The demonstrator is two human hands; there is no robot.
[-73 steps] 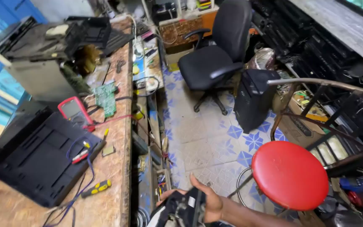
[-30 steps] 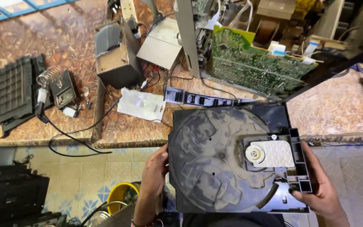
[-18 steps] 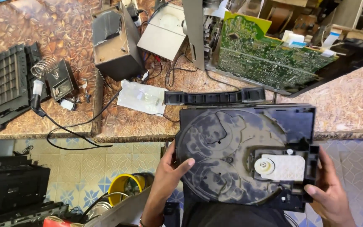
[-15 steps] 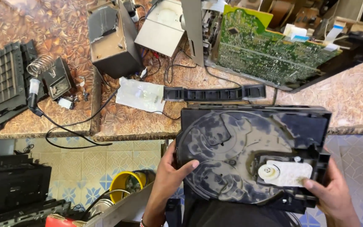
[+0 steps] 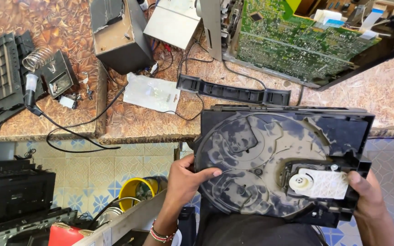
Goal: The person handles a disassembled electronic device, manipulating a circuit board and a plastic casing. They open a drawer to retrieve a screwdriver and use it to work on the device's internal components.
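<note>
Head view: I hold a dusty black disc-drive tray (image 5: 274,159) flat in front of me, just below the edge of the workbench (image 5: 151,132). My left hand (image 5: 183,180) is closed on its left edge, thumb lying on the top face, fingers underneath. My right hand (image 5: 365,196) is closed on the lower right corner, beside the white spindle hub (image 5: 302,182). On the bench above the tray lie a black plastic strip (image 5: 233,91), a clear plastic bag (image 5: 151,92) and a green circuit board (image 5: 297,43). A soldering iron stand (image 5: 46,68) sits at far left. A yellow bucket (image 5: 135,193) stands on the tiled floor.
</note>
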